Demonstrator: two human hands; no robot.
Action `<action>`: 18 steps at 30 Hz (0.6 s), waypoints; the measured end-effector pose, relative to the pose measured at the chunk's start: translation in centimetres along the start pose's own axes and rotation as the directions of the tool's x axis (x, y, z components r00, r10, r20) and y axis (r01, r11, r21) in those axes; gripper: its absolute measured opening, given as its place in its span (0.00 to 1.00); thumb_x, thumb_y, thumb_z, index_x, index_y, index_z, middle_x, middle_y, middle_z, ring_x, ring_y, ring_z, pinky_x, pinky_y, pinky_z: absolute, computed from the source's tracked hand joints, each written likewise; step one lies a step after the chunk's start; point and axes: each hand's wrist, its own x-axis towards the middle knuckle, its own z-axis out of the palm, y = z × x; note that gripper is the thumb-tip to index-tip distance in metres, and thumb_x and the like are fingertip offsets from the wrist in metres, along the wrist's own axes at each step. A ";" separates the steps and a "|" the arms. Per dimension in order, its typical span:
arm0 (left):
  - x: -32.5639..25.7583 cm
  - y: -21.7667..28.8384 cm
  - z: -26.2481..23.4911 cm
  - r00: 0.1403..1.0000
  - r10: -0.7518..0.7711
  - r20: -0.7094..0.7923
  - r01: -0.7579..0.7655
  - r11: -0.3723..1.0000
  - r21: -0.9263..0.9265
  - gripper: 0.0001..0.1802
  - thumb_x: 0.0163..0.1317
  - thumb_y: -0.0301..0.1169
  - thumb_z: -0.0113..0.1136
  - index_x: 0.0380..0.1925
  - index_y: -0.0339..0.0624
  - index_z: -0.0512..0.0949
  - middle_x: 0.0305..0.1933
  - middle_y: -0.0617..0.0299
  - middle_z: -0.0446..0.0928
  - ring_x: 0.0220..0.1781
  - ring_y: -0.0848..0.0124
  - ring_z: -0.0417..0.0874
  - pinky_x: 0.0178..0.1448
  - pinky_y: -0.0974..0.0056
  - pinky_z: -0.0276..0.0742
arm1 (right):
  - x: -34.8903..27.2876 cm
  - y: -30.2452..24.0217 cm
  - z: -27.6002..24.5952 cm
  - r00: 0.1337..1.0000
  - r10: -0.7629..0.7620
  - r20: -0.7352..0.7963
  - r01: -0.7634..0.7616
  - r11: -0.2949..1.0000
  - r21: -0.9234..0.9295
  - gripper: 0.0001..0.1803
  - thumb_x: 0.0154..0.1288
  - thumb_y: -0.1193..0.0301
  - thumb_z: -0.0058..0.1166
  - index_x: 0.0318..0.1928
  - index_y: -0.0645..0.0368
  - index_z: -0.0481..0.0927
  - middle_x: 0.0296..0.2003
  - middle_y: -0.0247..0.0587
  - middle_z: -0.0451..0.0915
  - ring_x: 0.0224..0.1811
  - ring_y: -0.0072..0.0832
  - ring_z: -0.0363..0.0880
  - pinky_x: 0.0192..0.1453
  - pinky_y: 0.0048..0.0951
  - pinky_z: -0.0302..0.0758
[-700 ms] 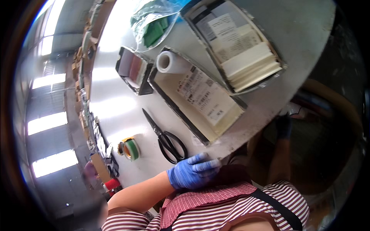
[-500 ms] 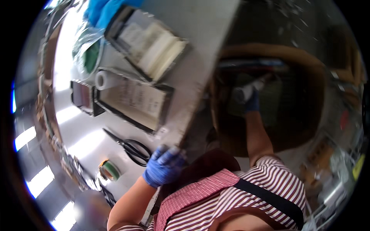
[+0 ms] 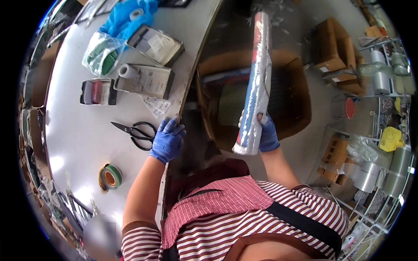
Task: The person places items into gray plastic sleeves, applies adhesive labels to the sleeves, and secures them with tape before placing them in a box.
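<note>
My right hand (image 3: 269, 134), in a blue glove, grips the lower part of a long roll wrapped in shiny clear plastic (image 3: 257, 82). The roll stands nearly upright in view, with blue, red and white showing through the wrap. Beneath it is a large open cardboard box (image 3: 300, 100) with another wrapped long piece inside. My left hand (image 3: 167, 139), also gloved in blue, rests on the edge of the white table (image 3: 87, 143), fingers stretched out and holding nothing. Black-handled scissors (image 3: 136, 134) lie just left of it, and a green tape roll (image 3: 111, 176) sits nearer to me.
Beyond my left hand are paper labels (image 3: 156, 105) and several small open boxes, one holding a white roll (image 3: 128, 71). Blue plastic (image 3: 124, 21) and a bagged green roll (image 3: 104, 58) lie farther back. To the right stand cardboard boxes (image 3: 333, 48), a red-topped stool (image 3: 349, 108) and loaded racks.
My right hand has come up out of the cardboard box with the wrapped roll in it. My left hand stays at the table edge. The view has shifted.
</note>
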 end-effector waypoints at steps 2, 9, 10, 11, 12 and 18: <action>-0.4 0.4 -0.5 0.999 -0.024 0.031 0.024 1.000 0.000 0.15 0.52 0.34 0.60 0.41 0.46 0.82 0.55 0.63 0.78 0.69 0.58 0.66 0.74 0.45 0.56 | -2.6 -1.2 3.7 0.983 -0.186 -0.001 0.180 0.954 -0.239 0.40 0.49 0.58 0.69 0.61 0.61 0.69 0.45 0.40 0.79 0.46 0.30 0.80 0.51 0.32 0.79; -0.6 5.6 -12.2 0.820 -0.512 -0.256 -0.360 -0.113 -0.926 0.38 0.68 0.52 0.53 0.72 0.45 0.56 0.64 0.52 0.70 0.68 0.59 0.67 0.71 0.56 0.60 | -11.8 -1.8 10.5 0.918 0.016 0.396 0.288 0.659 -0.695 0.47 0.43 0.70 0.75 0.66 0.61 0.64 0.56 0.34 0.74 0.58 0.21 0.69 0.65 0.28 0.66; -1.5 6.1 -17.6 0.786 -0.525 -0.327 -0.532 -0.305 -0.790 0.40 0.69 0.51 0.53 0.73 0.45 0.52 0.66 0.54 0.68 0.67 0.60 0.68 0.71 0.58 0.60 | -12.9 -0.9 9.8 0.914 0.106 0.391 0.260 0.586 -0.767 0.48 0.44 0.68 0.77 0.65 0.61 0.65 0.57 0.34 0.74 0.59 0.21 0.69 0.65 0.28 0.66; -4.1 5.6 -20.2 0.775 -0.523 -0.355 -0.556 -0.296 -0.777 0.37 0.69 0.45 0.55 0.72 0.45 0.54 0.66 0.55 0.67 0.66 0.60 0.70 0.71 0.56 0.62 | -13.9 0.5 10.5 0.895 0.142 0.424 0.269 0.587 -0.764 0.48 0.44 0.68 0.77 0.65 0.61 0.65 0.57 0.34 0.74 0.59 0.21 0.69 0.65 0.28 0.66; -6.7 5.4 -22.0 0.689 -0.650 -0.319 -0.585 -0.238 -0.776 0.37 0.66 0.39 0.58 0.71 0.45 0.55 0.65 0.57 0.68 0.66 0.61 0.70 0.70 0.55 0.64 | -14.3 1.9 11.6 0.876 0.243 0.417 0.225 0.558 -0.799 0.48 0.43 0.66 0.78 0.65 0.60 0.66 0.56 0.34 0.74 0.58 0.22 0.69 0.65 0.28 0.66; -24.5 7.8 -23.2 0.411 -0.784 -0.465 -0.708 0.047 -0.705 0.43 0.59 0.31 0.67 0.71 0.45 0.55 0.64 0.57 0.69 0.64 0.63 0.71 0.69 0.57 0.66 | -17.1 8.8 16.7 0.766 0.458 0.450 0.283 0.389 -0.877 0.47 0.43 0.63 0.79 0.64 0.60 0.68 0.55 0.34 0.76 0.58 0.22 0.71 0.66 0.29 0.67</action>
